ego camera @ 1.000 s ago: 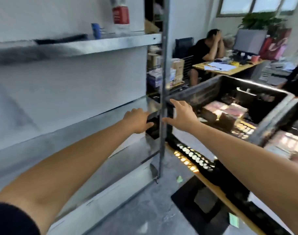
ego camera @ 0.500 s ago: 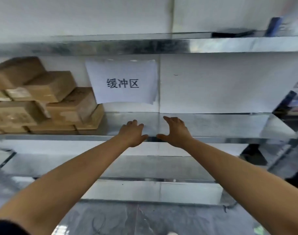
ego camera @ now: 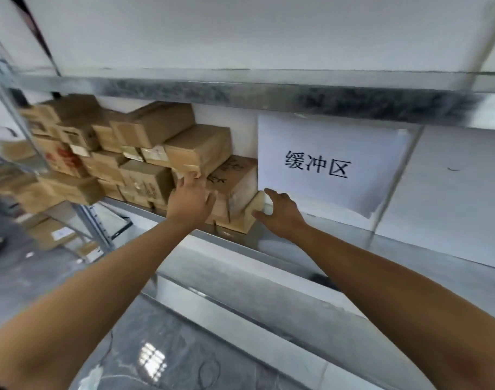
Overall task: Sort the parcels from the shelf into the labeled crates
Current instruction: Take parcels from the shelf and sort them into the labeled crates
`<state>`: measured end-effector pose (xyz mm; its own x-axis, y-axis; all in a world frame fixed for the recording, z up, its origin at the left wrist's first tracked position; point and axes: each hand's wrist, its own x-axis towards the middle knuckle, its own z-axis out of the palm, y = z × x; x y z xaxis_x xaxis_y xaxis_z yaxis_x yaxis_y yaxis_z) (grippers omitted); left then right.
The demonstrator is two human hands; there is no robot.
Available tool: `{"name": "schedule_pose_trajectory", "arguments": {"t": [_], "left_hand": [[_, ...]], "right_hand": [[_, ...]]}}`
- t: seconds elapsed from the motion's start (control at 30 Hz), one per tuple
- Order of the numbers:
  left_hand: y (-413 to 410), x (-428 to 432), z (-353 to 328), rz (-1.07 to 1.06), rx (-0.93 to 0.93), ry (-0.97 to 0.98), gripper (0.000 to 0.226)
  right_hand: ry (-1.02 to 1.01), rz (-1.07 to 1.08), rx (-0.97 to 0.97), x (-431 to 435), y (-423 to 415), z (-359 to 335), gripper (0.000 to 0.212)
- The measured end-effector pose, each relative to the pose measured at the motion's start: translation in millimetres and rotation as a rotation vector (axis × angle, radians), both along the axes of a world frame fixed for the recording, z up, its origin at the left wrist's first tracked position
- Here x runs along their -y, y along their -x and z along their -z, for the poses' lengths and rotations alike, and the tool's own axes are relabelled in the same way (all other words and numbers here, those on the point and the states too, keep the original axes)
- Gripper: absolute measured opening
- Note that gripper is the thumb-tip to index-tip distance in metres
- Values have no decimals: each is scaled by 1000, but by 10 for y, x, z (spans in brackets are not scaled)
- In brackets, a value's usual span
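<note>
The metal shelf [ego camera: 395,243] carries stacked brown cardboard parcels [ego camera: 145,128] at its left end, beside a paper sign [ego camera: 333,164]. The left hand [ego camera: 191,201] touches the lower corner of one parcel [ego camera: 201,150] with straight fingers. The right hand [ego camera: 284,213] is spread and grips nothing, with its thumb at a low parcel [ego camera: 252,211].

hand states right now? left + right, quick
Left hand: open, fingertips against a stacked cardboard parcel, not gripping it.
Right hand: open, fingers spread beside the tilted parcel at the stack's right end, holding nothing.
</note>
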<state>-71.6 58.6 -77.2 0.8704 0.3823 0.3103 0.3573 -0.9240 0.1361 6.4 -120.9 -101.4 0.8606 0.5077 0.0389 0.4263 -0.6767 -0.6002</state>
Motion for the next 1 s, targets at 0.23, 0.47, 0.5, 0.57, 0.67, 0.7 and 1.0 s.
{"name": "schedule_pose_trajectory", "arguments": {"t": [0.23, 0.47, 0.5, 0.57, 0.67, 0.7, 1.0], "left_hand": [[-356, -677, -345, -104, 148, 62, 53], [-649, -950, -354, -149, 204, 275, 54], [-677, -968, -342, -149, 210, 304, 53], [-714, -994, -323, -149, 245, 349, 49], [-738, -1011, -318, -130, 293, 363, 48], [-746, -1017, -324, -124, 299, 373, 49], [-798, -959, -382, -92, 325, 506, 50]], "right_hand": [[-126, -143, 56, -962, -501, -381, 70], [-284, -201, -71, -1543, -722, -523, 62], [-322, -192, -84, -1583, -728, -518, 60], [-397, -173, -97, -1626, -723, -491, 56], [-486, -142, -110, -1652, -693, -434, 54], [-514, -124, -126, -1664, -687, -419, 54], [-595, -14, -118, -1576, -637, -500, 52]]}}
